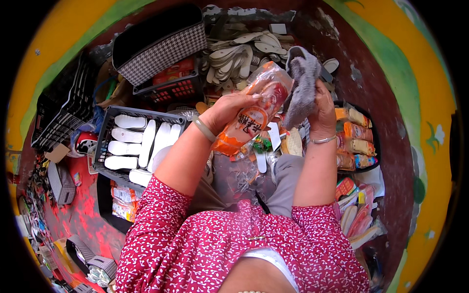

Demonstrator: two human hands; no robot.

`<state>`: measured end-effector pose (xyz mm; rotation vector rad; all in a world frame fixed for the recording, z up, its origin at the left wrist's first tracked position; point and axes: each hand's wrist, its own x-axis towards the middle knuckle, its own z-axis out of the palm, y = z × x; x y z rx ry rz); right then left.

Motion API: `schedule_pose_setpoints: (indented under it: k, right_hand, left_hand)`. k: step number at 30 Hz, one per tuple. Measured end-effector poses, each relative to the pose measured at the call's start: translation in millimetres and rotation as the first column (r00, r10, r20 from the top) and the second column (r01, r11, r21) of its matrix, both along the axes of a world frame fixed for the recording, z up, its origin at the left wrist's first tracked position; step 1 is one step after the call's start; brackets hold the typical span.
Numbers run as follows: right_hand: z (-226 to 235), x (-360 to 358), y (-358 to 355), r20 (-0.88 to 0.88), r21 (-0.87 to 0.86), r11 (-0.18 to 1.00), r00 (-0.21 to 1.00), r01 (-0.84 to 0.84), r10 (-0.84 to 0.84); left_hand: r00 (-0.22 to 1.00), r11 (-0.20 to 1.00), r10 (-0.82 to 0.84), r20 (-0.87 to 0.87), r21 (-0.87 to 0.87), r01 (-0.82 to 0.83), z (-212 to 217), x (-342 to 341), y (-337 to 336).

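My left hand [223, 113] is closed round the edge of an orange and clear plastic packet [256, 110] with dark printing, held up tilted in front of me. Its upper end is clear, crinkled film. In my right hand [322, 110] is a grey fuzzy insole [304, 80], folded or curled lengthwise, gripped by its right side. The insole stands close beside the packet's upper right edge; whether the two touch, I cannot tell. The fingers behind both items are mostly hidden.
A dark plastic basket [146, 112] of white insoles stands at left. Behind are a houndstooth fabric box [168, 49] and a heap of pale insoles [232, 61]. To the right, a black basket [375, 141] holds packaged goods, with more insoles [359, 219] nearer me. Plastic scraps lie between my legs.
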<state>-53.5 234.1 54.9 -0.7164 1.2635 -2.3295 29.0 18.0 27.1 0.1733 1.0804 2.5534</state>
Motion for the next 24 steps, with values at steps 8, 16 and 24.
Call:
schedule_pose_setpoints:
  k: [8,16,24]
  right_hand:
    - [-14,18,-39,-0.076,0.094,0.977,0.980,0.193,-0.186]
    - [-19,23,-52,-0.258,0.224,0.784,0.811,0.578,-0.525]
    - [-23,27,-53,0.111,0.181,0.877,0.876,0.446,-0.469]
  left_hand:
    - [0.995,0.998,-0.012,0.099,-0.062,0.019,-3,4,10]
    - [0.975,0.975,-0.220,0.030,-0.018,0.221,3,9,9]
    - [0.956,0.954,-0.293,0.008,-0.064,0.293,-1,3,6]
